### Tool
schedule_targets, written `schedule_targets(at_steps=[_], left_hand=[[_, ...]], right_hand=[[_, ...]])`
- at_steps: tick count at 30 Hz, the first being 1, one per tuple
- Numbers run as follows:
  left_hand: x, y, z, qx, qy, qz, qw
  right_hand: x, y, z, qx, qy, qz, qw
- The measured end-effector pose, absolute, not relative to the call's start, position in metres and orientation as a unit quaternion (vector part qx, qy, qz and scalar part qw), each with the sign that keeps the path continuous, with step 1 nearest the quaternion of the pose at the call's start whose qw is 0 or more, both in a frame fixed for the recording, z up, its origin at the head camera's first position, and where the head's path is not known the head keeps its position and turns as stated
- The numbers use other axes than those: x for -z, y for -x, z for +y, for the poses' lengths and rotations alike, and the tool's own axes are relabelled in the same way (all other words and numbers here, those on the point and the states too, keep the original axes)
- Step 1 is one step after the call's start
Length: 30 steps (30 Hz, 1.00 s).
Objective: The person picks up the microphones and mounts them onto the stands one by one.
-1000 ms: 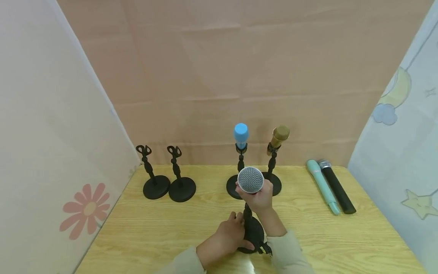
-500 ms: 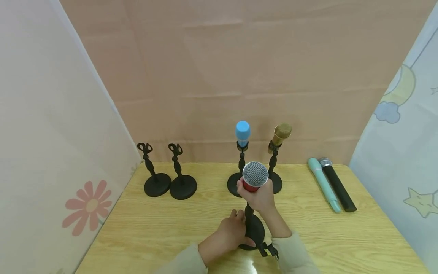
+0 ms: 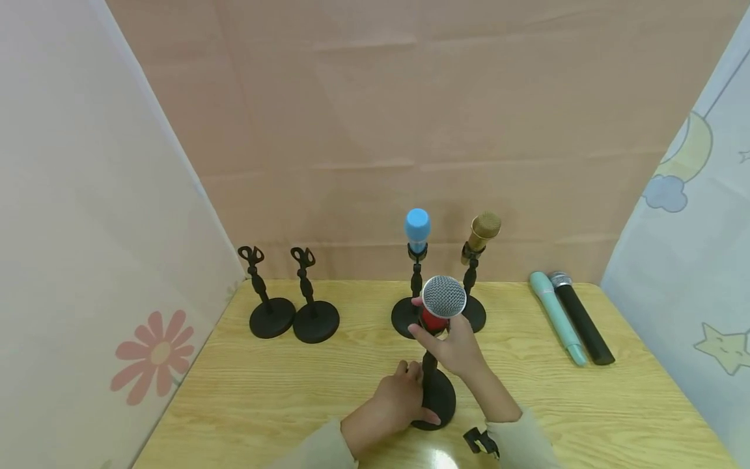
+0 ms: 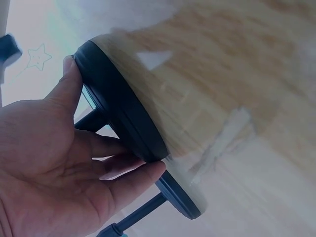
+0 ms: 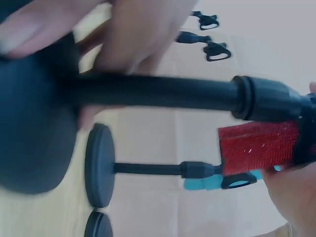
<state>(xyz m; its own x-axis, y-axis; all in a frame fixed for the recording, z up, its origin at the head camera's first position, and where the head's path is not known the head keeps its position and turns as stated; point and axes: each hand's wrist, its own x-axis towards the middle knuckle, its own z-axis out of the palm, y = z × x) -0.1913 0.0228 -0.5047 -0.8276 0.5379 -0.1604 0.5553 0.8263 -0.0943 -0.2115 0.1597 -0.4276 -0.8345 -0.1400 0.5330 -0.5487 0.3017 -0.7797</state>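
A red microphone [image 3: 433,320] with a silver mesh head sits upright in the clip of a black stand. My right hand [image 3: 459,348] is round it just below the mesh, thumb and a fingertip showing at its left side. In the right wrist view its red handle [image 5: 256,148] passes through the clip beside the stand's pole [image 5: 163,91]. My left hand [image 3: 398,398] holds that stand's round base [image 3: 441,397]; the left wrist view shows thumb and fingertips gripping the rim of the base [image 4: 121,101].
Behind stand a blue microphone [image 3: 418,227] and a gold microphone [image 3: 484,229] on black stands. Two bare stands [image 3: 272,318] [image 3: 316,321] are at back left. A mint microphone [image 3: 556,316] and a black microphone [image 3: 586,322] lie at right. A small black clip-like piece [image 3: 480,441] shows by the right sleeve.
The red microphone has tilted more upright, so its red body shows below the mesh. My right hand has shifted slightly right and its thumb and finger have spread; the left hand stays on the base.
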Motion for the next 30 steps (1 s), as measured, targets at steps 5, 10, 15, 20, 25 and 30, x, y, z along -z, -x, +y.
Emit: schedule_targets(at_steps=[5,10,15,20,25,30], left_hand=[[0.500,0.189,0.019,0.047,-0.287,0.954,0.066],[0.496,0.193,0.008,-0.003,-0.306,0.949,0.080],[0.488,0.206,-0.016,-0.119,-0.348,0.924,0.108],[0.476,0.216,-0.032,-0.156,-0.370,0.913,0.076],[0.461,0.217,-0.035,-0.188,-0.381,0.904,0.045],[0.452,0.214,-0.035,-0.228,-0.384,0.894,0.033]], right_hand=[[0.439,0.200,0.174,-0.492,-0.209,-0.831,0.158],[0.448,0.192,0.189,-0.449,-0.221,-0.856,0.130],[0.461,0.181,0.202,-0.403,-0.188,-0.892,0.082],[0.471,0.174,0.209,-0.368,-0.174,-0.913,0.030],[0.478,0.173,0.209,-0.349,-0.185,-0.919,0.009],[0.486,0.174,0.210,-0.332,-0.215,-0.918,-0.004]])
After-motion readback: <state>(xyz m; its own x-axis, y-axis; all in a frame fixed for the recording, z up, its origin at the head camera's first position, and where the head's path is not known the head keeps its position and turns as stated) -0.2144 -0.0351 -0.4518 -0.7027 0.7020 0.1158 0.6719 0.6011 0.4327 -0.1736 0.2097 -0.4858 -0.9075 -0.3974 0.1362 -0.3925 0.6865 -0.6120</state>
